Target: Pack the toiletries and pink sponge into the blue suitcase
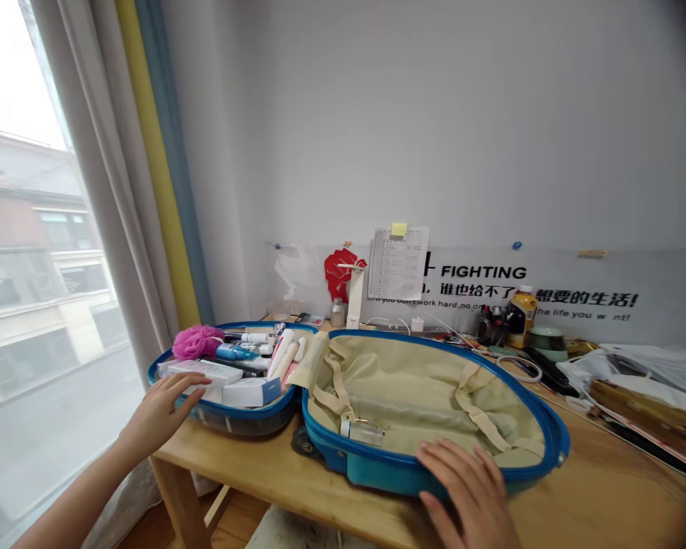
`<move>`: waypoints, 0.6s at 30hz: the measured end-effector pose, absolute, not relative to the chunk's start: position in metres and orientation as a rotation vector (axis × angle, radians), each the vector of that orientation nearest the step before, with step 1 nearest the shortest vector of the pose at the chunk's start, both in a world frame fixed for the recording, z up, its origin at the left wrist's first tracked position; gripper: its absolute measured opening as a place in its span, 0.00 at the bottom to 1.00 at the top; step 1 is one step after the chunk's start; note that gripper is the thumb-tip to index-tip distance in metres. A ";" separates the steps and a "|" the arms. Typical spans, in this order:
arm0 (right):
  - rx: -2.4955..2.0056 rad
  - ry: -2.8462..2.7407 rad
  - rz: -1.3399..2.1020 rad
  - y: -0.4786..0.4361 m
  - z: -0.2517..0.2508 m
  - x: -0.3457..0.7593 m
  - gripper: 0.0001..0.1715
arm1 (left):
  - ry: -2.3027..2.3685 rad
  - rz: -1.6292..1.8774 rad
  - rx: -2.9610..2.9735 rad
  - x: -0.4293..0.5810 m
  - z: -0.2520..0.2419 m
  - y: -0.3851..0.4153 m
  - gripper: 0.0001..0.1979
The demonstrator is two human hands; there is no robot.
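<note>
An open blue hard-shell suitcase lies on a wooden table (217, 465), split into two halves. My left hand (163, 412) rests with spread fingers on a white box (197, 375) at the front edge of the left half (245, 415). That half holds a pink bath puff (197, 342), tubes and white boxes. My right hand (469, 496) lies open on the front blue rim of the right half (434, 476). Its beige lining (417, 389) has crossed straps, and a small clear-capped item (363, 432) sits near the lower left strap. Neither hand holds anything.
A bright window with curtains stands at the left. Along the back of the table are a bottle of orange drink (522, 316), a desk lamp (354, 297) and cables. Plastic bags and papers (645, 404) lie at the right. A suitcase wheel (306, 442) rests on the table.
</note>
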State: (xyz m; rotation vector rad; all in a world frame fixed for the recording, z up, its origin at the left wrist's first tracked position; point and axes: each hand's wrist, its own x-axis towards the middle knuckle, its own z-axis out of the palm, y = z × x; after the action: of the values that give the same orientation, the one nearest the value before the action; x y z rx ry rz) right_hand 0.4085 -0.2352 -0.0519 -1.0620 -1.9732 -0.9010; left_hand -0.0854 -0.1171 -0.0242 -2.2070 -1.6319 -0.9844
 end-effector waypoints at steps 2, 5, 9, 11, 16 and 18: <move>-1.174 -1.867 -0.883 -0.234 -0.060 0.438 0.18 | -1.612 -0.903 -2.312 -0.069 -0.010 -0.114 0.25; -1.317 -1.745 -0.876 -0.231 -0.074 0.478 0.21 | -1.574 -0.721 -2.535 -0.046 0.005 -0.103 0.24; -1.335 -1.703 -0.865 -0.228 -0.087 0.497 0.23 | -1.517 -0.455 -2.820 -0.028 0.013 -0.082 0.24; -1.343 -1.672 -0.834 -0.228 -0.090 0.495 0.23 | -1.491 -0.357 -2.904 -0.023 0.017 -0.075 0.27; -1.294 -1.618 -0.799 -0.228 -0.091 0.487 0.21 | -1.674 0.103 -2.917 -0.009 0.039 -0.072 0.37; -1.277 -1.606 -0.802 -0.228 -0.091 0.487 0.21 | -1.713 0.238 -2.905 -0.003 0.047 -0.073 0.39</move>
State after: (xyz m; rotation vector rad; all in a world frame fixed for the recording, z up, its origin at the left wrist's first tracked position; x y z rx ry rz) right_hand 0.4874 -0.2282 -0.0912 -1.2767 -1.6061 -0.8019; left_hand -0.0030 -0.0730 0.0466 -2.9051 -1.7132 0.2384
